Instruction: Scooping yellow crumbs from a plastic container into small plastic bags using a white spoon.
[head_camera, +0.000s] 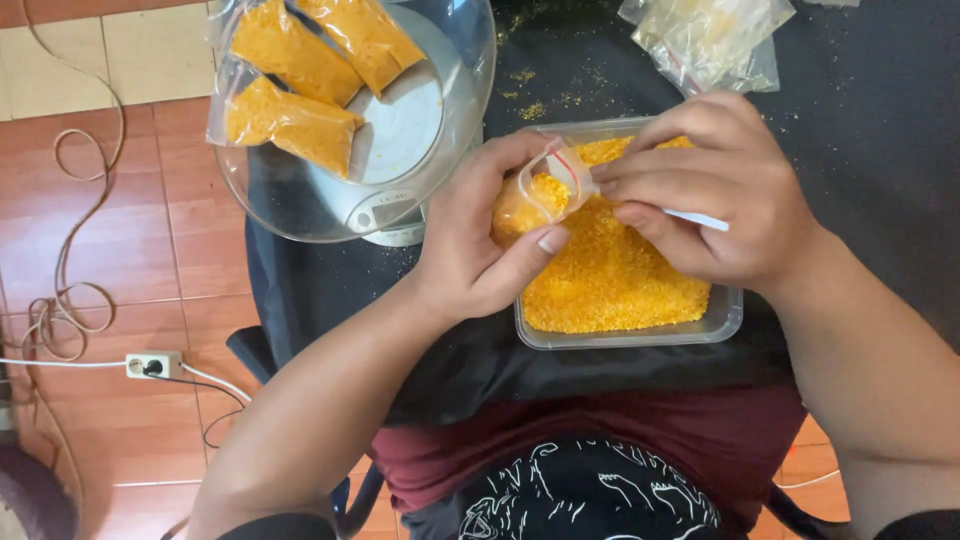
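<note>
Looking down on a black cloth-covered surface (860, 150) dusted with yellow crumbs, reddish-brown floor tiles (110, 250) showing at the left, with a tangled pale cable (62, 300) and a white wall-type power socket (155, 365) lying on them. Sitting on a white kitchen scale (385, 215): a clear round bowl (455, 120) carrying three filled yellow bags (300, 80). Resting ahead of the torso: a clear rectangular plastic tub (725, 315) of orange-yellow granules. Gripping a small clear zip bag partly filled with yellow granules (540, 195) above the tub: left hand (470, 250) curling around its body, right hand (710, 190) pinching its mouth, both touching the bag, while also pinching a thin white stick-like item (697, 219). Lying at the far edge: empty clear bags (705, 35).
</note>
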